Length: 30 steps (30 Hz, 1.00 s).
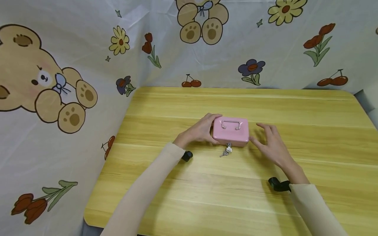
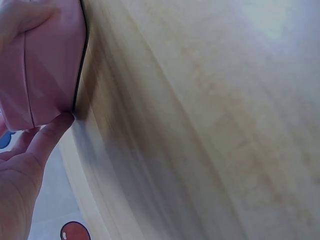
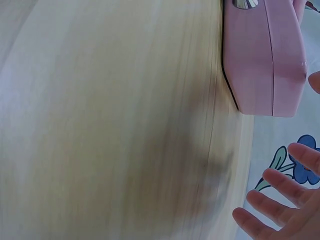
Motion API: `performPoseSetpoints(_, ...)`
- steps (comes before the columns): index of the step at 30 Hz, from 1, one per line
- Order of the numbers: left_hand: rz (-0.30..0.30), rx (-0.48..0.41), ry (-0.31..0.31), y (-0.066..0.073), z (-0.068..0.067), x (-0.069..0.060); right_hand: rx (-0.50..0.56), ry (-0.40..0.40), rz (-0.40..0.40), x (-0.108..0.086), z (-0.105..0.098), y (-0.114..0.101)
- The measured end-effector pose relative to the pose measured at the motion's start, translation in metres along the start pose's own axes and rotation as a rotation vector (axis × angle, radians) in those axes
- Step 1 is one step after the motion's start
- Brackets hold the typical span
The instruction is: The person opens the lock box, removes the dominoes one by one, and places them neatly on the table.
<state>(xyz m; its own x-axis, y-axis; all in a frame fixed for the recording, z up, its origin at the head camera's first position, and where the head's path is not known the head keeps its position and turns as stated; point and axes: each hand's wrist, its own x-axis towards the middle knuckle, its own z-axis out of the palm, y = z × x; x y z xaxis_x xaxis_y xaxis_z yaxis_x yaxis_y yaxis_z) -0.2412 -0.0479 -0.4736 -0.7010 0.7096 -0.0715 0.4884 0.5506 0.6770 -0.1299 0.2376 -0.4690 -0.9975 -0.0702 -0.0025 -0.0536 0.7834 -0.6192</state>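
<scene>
A pink metal box [image 1: 231,131] with a wire handle on its lid lies on the table, a silver lock [image 1: 228,148] with small keys [image 1: 225,153] hanging at its front. My left hand [image 1: 202,128] grips the box's left side, thumb at the front corner and fingers at the back corner. In the left wrist view, fingers [image 2: 50,135] touch the pink box [image 2: 50,65]. My right hand [image 1: 273,146] is just right of the box, fingers spread and holding nothing. The right wrist view has that hand [image 3: 287,205] apart from the box [image 3: 255,60].
The wood-grain table [image 1: 206,193] extends around the box on all sides. A white cloth [image 1: 165,62] printed with bears, flowers and cherries hangs behind the table and along its left side. Black bands [image 1: 279,184] are at both wrists.
</scene>
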Motion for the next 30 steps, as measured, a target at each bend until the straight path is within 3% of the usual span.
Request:
performPoseSetpoints(7, 0.014, -0.026, 0.012, -0.002, 0.000, 0.000, 0.006, -0.012, -0.026, 0.005, 0.002, -0.004)
performPoseSetpoints(18, 0.025, -0.046, -0.002, -0.006, 0.005, -0.002, 0.085, -0.048, -0.239, 0.018, 0.014, -0.006)
performPoseSetpoints(30, 0.010, -0.048, -0.021, -0.004, 0.002, -0.003, 0.123, -0.106, -0.271, 0.035, 0.011, -0.001)
